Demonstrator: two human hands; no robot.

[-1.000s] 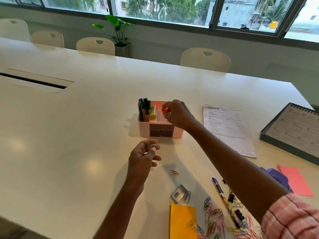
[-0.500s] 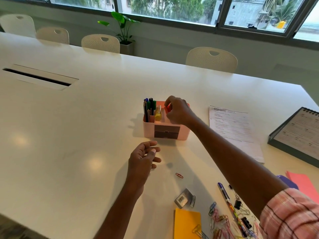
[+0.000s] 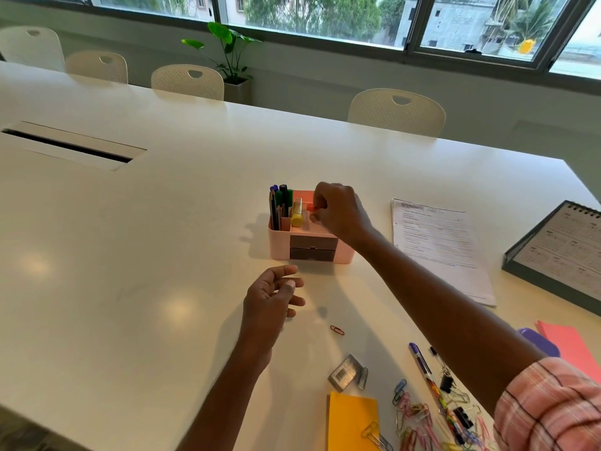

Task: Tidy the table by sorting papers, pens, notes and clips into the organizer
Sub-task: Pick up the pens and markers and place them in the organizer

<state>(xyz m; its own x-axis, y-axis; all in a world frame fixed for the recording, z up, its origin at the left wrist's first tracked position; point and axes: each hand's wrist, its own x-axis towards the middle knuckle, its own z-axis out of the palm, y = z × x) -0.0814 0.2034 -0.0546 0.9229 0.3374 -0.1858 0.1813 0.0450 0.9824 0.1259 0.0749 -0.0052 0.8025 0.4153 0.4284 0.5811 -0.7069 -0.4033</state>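
White table [image 3: 130,255] fills most of the view, with pale chairs [image 3: 396,112] along its far edge and a potted plant [image 3: 229,50] under the window behind them.

Organizer [image 3: 279,247]: pink, standing upright near the middle of the table, two dark drawer fronts facing me. Pens [image 3: 280,203] stand in its left compartment; a yellow tube [image 3: 297,215] stands just to their right.

Right grip [image 3: 341,213]: my arm reaches forward from the lower right, checked sleeve at the elbow, forearm bare. The wrist bends down over the organizer's open top. Fingers are curled, with thumb and forefinger pinching a small red item [image 3: 311,208] just beside the yellow tube. I cannot tell what the item is, or whether it touches the organizer.

Left grip [image 3: 270,304]: raised over the table in front of the organizer, palm turned inward, fingers loosely curled, nothing in it.

Remaining on the table: one red paper clip [image 3: 337,330] alone near my left grip; a small barcoded box [image 3: 344,372]; an orange note pad [image 3: 353,421]; a heap of coloured clips [image 3: 419,424] at the near edge; a purple-capped pen [image 3: 422,362] lying beside the heap. A printed sheet [image 3: 435,242] lies right of the organizer, and a spiral-bound pad [image 3: 566,252] lies further right.
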